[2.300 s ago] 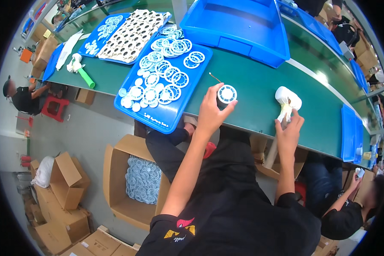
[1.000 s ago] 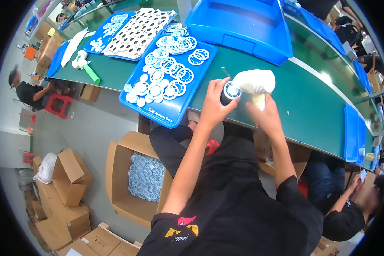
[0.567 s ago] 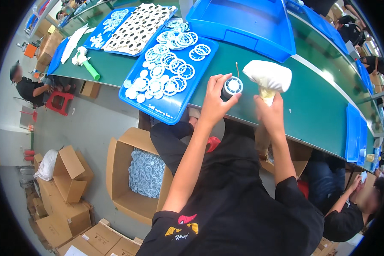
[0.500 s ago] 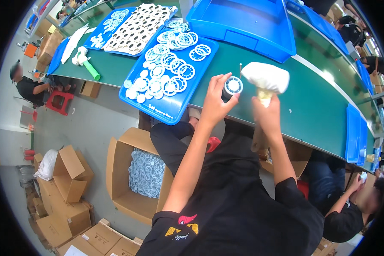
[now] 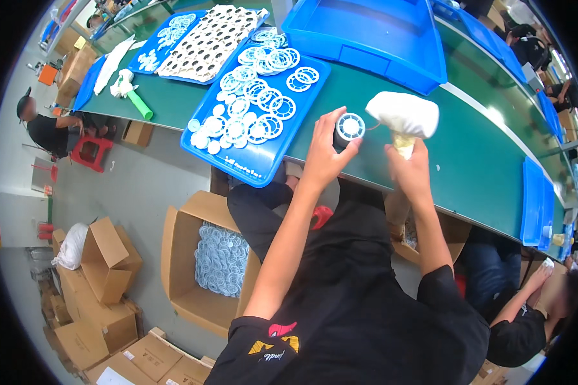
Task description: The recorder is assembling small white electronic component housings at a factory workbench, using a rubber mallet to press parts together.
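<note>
right hand (image 5: 410, 172): now raised off the table, white mallet (image 5: 402, 114) lifted | mallet head: now close beside the round white part (image 5: 350, 126), centre frame | left hand (image 5: 324, 157): part lifted slightly

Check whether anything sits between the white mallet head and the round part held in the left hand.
Nothing visible does. The left hand holds the round black-and-white part over the green table; the right hand holds the white mallet just beside it, a bare gap between.

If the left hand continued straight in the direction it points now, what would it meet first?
Beyond the small black cylinder with a white ring face that the left hand already grips, probably the large empty blue plastic bin across bare green table; depth is uncertain.
</note>
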`<state>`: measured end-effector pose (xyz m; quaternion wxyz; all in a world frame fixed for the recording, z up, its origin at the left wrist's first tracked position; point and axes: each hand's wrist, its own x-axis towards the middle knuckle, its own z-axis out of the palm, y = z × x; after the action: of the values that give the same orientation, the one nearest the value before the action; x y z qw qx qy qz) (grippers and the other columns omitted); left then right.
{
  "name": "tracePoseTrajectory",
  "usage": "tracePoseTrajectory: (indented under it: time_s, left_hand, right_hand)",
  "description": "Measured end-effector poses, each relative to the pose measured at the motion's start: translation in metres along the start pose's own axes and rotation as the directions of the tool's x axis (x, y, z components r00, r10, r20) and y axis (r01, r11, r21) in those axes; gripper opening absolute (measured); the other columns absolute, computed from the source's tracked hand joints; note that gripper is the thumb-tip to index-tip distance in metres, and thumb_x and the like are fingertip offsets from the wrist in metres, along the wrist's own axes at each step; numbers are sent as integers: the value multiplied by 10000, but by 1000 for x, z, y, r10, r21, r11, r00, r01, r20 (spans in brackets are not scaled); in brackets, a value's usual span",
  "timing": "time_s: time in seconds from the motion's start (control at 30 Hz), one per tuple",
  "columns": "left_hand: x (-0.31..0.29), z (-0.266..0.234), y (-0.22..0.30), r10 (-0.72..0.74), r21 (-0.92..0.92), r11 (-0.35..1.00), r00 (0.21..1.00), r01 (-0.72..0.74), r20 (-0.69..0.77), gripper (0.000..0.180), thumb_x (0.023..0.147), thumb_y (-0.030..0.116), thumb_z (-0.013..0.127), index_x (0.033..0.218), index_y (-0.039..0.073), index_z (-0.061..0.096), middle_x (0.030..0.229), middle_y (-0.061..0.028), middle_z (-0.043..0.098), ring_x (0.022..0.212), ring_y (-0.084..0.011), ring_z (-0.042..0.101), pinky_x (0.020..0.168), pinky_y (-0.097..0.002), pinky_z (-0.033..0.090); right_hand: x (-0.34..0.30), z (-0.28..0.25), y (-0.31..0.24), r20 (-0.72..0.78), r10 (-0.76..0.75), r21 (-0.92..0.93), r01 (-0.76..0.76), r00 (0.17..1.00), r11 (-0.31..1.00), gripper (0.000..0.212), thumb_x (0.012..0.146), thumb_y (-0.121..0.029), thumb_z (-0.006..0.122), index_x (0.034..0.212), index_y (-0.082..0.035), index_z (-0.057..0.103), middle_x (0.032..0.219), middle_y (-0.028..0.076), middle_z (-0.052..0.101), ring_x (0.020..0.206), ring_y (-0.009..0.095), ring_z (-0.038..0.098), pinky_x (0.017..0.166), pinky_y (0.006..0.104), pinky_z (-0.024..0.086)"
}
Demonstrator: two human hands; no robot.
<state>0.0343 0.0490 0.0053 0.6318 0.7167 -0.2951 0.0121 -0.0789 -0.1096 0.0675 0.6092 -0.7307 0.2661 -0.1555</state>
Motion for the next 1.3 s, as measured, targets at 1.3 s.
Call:
tracePoseTrajectory:
  time_s: [1.3]
  left_hand:
    - [1,1,5,-53,103,994,997,48,52,940,843,266,847,1591,30,330,1375,-204,553,1292,-320,549,1115,-422,435]
  right_hand:
    - [8,-5,6,71,-29,-93,36,997,995,386,884,-92,686,1238,11,572,797,91,662,571,173,635,494,324,515]
